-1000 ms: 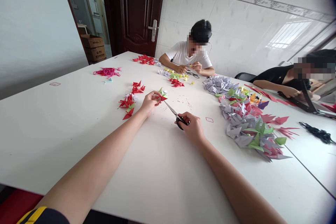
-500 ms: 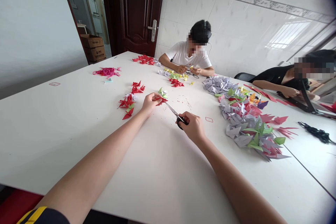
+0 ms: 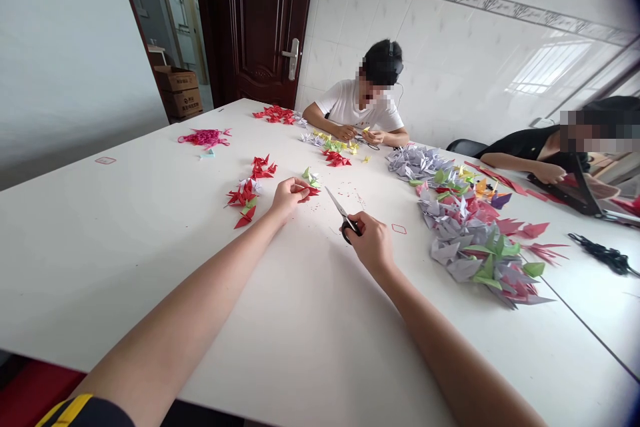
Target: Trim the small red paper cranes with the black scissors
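My left hand (image 3: 291, 196) pinches a small red paper crane (image 3: 313, 192) just above the white table. Behind that crane stands a green and white crane (image 3: 311, 177). Wrapped round black-handled scissors (image 3: 337, 205), my right hand (image 3: 371, 240) is a little to the right, and the blades point towards the red crane without touching it. Tiny red paper scraps (image 3: 357, 197) are strewn beyond the blades. To the left of my left hand lies a loose group of mostly red folded cranes (image 3: 243, 195).
A big heap of grey, pink and green cranes (image 3: 470, 227) covers the right side. Pink string (image 3: 205, 138) lies at the far left, black cord (image 3: 600, 253) at the right. One co-worker (image 3: 367, 100) sits across; another (image 3: 545, 153) works beside a paper cutter (image 3: 583, 183).
My right hand has drawn the scissors slightly right and up, so their tips have come away from the red crane. My left hand stays nearly where it was.
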Motion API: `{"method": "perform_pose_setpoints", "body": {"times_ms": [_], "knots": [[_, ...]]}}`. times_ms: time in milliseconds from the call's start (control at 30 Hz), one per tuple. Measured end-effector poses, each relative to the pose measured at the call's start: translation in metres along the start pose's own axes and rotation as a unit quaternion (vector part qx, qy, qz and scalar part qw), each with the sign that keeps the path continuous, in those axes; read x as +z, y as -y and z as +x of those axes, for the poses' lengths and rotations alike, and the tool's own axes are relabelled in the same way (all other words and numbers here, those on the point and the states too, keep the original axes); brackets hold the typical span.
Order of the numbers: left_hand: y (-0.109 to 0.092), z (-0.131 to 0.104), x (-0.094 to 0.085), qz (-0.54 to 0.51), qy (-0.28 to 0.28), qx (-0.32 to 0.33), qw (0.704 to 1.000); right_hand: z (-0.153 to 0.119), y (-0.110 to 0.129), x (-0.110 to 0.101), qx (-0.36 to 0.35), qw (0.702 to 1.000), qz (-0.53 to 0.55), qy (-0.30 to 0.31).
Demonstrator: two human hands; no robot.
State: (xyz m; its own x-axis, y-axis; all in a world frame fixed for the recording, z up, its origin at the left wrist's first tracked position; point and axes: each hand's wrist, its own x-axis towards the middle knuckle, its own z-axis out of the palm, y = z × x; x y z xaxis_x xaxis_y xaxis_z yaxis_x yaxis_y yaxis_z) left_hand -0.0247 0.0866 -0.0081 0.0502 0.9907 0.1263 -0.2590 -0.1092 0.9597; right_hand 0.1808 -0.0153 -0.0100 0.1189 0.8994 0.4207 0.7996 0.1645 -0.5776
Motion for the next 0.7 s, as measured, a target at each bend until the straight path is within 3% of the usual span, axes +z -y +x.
{"method": "perform_pose_setpoints", "body": {"times_ms": [133, 333, 700], "knots": [[-0.0015, 0.0006, 0.0002, -0.042, -0.016, -0.008, 0.999, -0.0007, -0.0008, -0.0025, -0.006, 0.997, 0.071, -0.026], [-0.0050, 0.0001, 0.0001, -0.074, -0.016, -0.013, 0.997, -0.0067, 0.0042, -0.0025, -0.090, 0.988, 0.120, 0.027], [-0.0026, 0.0016, -0.0008, -0.070, 0.025, -0.005, 0.997, -0.0074, -0.0028, 0.0050, -0.046, 0.991, 0.110, 0.056]]}}
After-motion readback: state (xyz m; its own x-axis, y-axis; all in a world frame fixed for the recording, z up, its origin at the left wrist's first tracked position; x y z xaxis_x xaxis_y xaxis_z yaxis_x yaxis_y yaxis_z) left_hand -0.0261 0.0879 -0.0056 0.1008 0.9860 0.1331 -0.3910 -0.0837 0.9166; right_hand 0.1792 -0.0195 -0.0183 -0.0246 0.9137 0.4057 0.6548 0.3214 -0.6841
